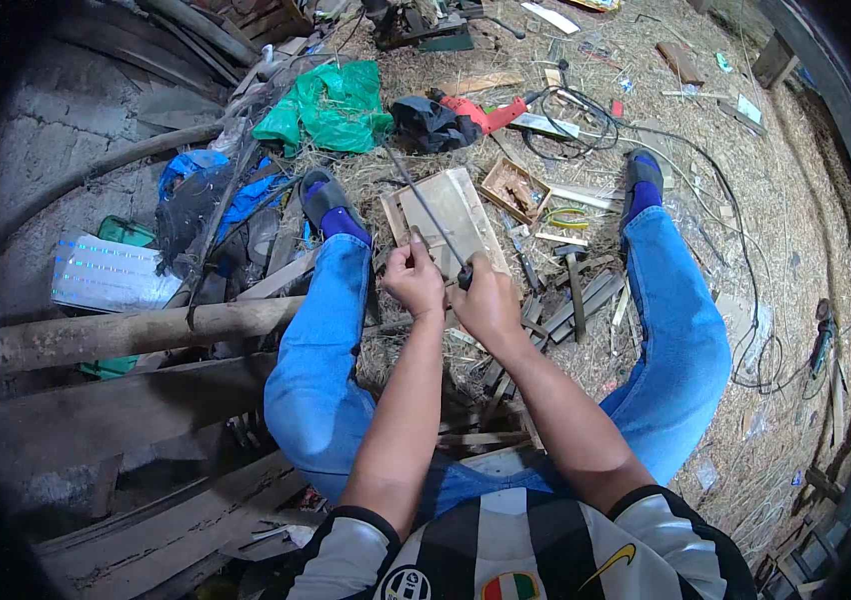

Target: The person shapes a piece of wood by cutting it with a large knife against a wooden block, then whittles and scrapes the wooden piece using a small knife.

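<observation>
My right hand [489, 305] is closed around the dark handle of a long, thin, file-like metal tool [433, 213], which points forward and to the left. Just left of it, my left hand [416, 283] pinches a small flat brownish piece [418, 236] close to the tool's shaft. Whether the piece touches the shaft I cannot tell. Below both hands lies a wooden board [476, 212] with a raised block on it. A small wooden box [516, 190] sits just beyond its right side, and yellow-handled pliers [567, 218] lie near the box.
A hammer [574, 290] lies right of my hands. Farther forward are a red power tool [491, 113] with a black cord, a black bag [426, 125] and a green plastic bag [336, 108]. A wooden pole [146, 335] runs along the left. Straw and scraps cover the ground.
</observation>
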The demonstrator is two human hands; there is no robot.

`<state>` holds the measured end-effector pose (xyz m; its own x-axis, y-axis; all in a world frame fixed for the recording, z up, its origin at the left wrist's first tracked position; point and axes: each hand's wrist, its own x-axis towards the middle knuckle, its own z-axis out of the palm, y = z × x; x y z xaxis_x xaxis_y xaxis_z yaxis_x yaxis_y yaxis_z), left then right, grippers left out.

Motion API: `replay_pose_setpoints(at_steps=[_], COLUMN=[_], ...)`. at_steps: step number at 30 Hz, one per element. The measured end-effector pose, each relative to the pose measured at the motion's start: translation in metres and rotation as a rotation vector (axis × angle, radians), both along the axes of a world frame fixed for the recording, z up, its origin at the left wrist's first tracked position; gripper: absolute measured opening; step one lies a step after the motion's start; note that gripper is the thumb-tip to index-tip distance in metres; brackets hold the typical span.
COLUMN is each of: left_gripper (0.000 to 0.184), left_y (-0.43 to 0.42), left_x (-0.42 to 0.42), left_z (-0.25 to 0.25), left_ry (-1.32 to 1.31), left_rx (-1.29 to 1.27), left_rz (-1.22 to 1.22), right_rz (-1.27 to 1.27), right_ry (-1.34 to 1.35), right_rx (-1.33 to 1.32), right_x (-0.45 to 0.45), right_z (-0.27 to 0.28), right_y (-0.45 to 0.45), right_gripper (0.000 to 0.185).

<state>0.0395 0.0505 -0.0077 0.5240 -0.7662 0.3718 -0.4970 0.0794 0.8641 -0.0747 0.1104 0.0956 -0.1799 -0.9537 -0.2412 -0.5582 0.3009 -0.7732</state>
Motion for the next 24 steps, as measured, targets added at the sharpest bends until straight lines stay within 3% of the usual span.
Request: replay_pose_setpoints(at_steps=[3,5,7,11,14,15,17,20,24], left_gripper=[0.03,0.031,0.033,0.035,0.036,0.036,0.031,0.034,0.036], left_y=[0.0,-0.002,0.0,-0.004,-0.009,-0.008,-0.008,-0.008,-0.016], left_x=[-0.004,-0.007,-0.008,-0.015,-0.017,-0.019,-0.017,-0.011,0.0], left_z=[-0.002,0.001,0.003,0.012,0.014,0.015,0.016,0.018,0.005], left_ry=[0.258,0.235,0.085,0.109,-0.094,-0.092,0.157,0.097,0.134], left_rx=[0.088,0.06,0.012,0.082,-0.046,-0.052,0.071,0.118,0.049], left_rz=[-0.03,-0.042,-0.02,-0.002,0.009,0.006,-0.052,0.003,0.045], right_rz=[0.076,0.077,0.018,-0.07,0.033,0.029,0.089,0.013,-0.092], right_ry=[0.057,0.039,0.0,-0.077,0.043,0.045,0.008,-0.013,-0.034], right_rx=[0.052,0.079,0.094,-0.072,0.055,0.049,0.128,0.102,0.01], right_x=[-0.001,-0.011,-0.012,-0.011,-0.003,-0.009,-0.021,-0.025,-0.018], right_z=[-0.053,-0.065,-0.058,-0.013,-0.061,-0.07,-0.082,-0.084,-0.058], right_y=[0.003,0.002,0.006,0.0,0.001,0.004,0.01,0.008,0.002], right_gripper=[0.026,0.027,0.027,0.023,0.025,0.025,0.029,0.035,0.029])
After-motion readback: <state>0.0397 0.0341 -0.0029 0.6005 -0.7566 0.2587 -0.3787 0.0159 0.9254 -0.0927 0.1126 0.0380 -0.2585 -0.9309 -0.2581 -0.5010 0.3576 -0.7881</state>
